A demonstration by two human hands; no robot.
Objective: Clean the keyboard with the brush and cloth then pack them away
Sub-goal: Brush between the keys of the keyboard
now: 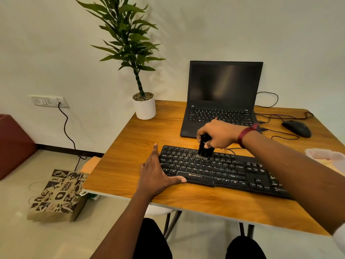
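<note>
A black keyboard [229, 171] lies across the front of the wooden table [130, 152]. My right hand [219, 133] grips a black brush [205, 147] held upright, its bristles touching the upper key rows left of the middle. My left hand [157, 171] lies flat on the table against the keyboard's left end, fingers spread, thumb along the front edge by the space bar. No cloth shows clearly; a pale pink container or cloth [326, 156] sits blurred at the right edge.
An open black laptop [222, 101] stands behind the keyboard, with a black mouse [296, 128] and cables to its right. A potted plant [144, 107] sits at the table's back left corner. A printed paper bag [57, 195] lies on the floor to the left.
</note>
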